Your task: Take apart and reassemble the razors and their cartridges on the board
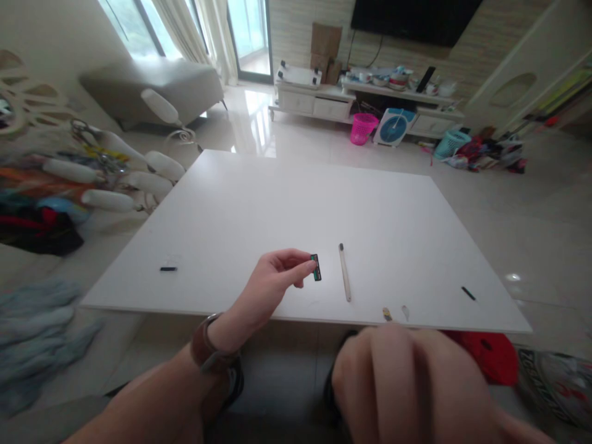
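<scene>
My left hand [280, 271] is over the front middle of the white table [287, 203], thumb and fingers pinched on a small flat black-and-green rectangular piece [316, 267]. Just right of that piece lies a toothbrush [345, 274] with a pale handle and dark bristles. My right hand [411, 382] is large and close to the camera, nearer than the table's front edge. Its fingers are curled in, and whatever they may hold is hidden. Beyond it, by the edge, are a small yellow-and-dark piece [387, 314] and a small clear piece [405, 312].
A short black strip [168, 269] lies at the table's left, a dark green strip [468, 293] at its right. A white-armed lamp [134, 179] stands beside the left edge. Under the right front edge is something red [497, 357].
</scene>
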Available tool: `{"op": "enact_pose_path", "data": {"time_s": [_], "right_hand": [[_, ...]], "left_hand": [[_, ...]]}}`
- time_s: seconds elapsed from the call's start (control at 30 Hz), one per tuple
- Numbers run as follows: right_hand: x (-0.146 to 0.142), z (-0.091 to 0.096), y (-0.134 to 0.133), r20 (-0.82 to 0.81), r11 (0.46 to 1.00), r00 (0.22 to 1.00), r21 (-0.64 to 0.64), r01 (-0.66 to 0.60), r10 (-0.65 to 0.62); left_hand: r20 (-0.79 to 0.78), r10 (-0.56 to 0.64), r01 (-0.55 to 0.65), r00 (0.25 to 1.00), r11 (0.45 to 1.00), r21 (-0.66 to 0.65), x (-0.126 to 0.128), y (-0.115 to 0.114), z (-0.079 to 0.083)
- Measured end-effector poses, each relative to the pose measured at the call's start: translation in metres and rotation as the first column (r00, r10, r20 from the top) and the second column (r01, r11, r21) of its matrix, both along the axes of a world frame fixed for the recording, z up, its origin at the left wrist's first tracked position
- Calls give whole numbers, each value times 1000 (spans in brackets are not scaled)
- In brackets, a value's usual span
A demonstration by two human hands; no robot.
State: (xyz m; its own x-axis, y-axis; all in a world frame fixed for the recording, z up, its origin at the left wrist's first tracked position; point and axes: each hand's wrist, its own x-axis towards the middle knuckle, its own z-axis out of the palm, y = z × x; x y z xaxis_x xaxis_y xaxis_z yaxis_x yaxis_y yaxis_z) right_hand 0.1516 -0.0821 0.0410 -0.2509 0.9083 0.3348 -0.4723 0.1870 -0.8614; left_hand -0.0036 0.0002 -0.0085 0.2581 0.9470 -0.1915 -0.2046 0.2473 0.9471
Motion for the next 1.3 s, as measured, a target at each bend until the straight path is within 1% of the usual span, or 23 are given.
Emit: {"op": "enact_pose_path", "data": {"time_s": [0.03, 0.07, 0.1, 0.13, 0.17, 0.2, 0.23, 0.27, 0.3, 0.37, 0.43, 0.5, 0.57, 0.63, 0.73, 0.87, 0.97, 1.1, 1.2, 1.3], "right_hand": [[5, 5, 4, 1, 1000, 1000, -30, -4, 4], [8, 7, 9, -1, 998, 999, -55, 32, -32], [9, 4, 17, 18, 991, 994, -78, 109, -108], [9, -2, 26, 76, 971, 975, -100, 215, -208], [8, -11, 36, 178, 933, 931, -113, 341, -318], [6, -23, 46, 320, 883, 857, -110, 456, -403], [4, -34, 56, 454, 842, 778, -100, 530, -435], [2, -46, 64, 536, 822, 725, -96, 561, -432], [0, -57, 72, 579, 825, 708, -103, 555, -404], [-5, -73, 83, 600, 837, 707, -110, 535, -374], [-11, -83, 90, 593, 844, 708, -87, 529, -383], [-18, -89, 95, 560, 846, 720, -61, 529, -410], [-25, -91, 100, 503, 850, 752, -64, 524, -426], [-30, -91, 104, 447, 853, 788, -97, 512, -423], [-33, -89, 109, 360, 853, 843, -189, 486, -401], [-30, -88, 114, 256, 852, 900, -311, 421, -352], [-25, -89, 115, 223, 843, 916, -363, 397, -334], [-22, -92, 114, 159, 833, 935, -424, 355, -317], [-22, -93, 112, 149, 835, 940, -432, 342, -308], [-23, -92, 108, 148, 837, 940, -428, 341, -308]], "left_hand": [[-8, 5, -5, 1000, 1000, 5, 1, 3, -4], [-19, 11, -11, 1000, 1000, 8, 1, 6, -9], [-29, 9, -9, 1000, 1000, 8, 2, 8, -14], [-32, 7, -7, 999, 1000, 7, 2, 11, -18], [-33, 2, -1, 999, 1000, 7, 2, 14, -22], [-31, -2, 3, 1000, 1000, 10, 2, 16, -26], [-28, -2, 2, 1000, 1000, 15, 2, 19, -28], [-21, 1, -1, 1000, 1000, 19, 3, 21, -31], [-14, 8, -8, 1000, 1000, 24, 3, 22, -32], [-6, 30, -30, 1000, 999, 31, 2, 25, -33], [-24, 71, -70, 997, 997, 43, 1, 27, -31], [-64, 123, -119, 990, 991, 67, 0, 30, -29], [-102, 164, -154, 981, 983, 99, -2, 32, -26], [-128, 177, -160, 976, 978, 136, -5, 34, -24], [-161, 174, -143, 971, 972, 188, -8, 39, -24], [-228, 192, -126, 955, 953, 276, -11, 46, -24], [-282, 225, -117, 933, 928, 353, -12, 49, -23], [-337, 236, -96, 912, 919, 383, -12, 47, -20], [-368, 233, -74, 900, 914, 399, -11, 43, -19], [-402, 239, -40, 884, 895, 443, -9, 36, -17]]}}
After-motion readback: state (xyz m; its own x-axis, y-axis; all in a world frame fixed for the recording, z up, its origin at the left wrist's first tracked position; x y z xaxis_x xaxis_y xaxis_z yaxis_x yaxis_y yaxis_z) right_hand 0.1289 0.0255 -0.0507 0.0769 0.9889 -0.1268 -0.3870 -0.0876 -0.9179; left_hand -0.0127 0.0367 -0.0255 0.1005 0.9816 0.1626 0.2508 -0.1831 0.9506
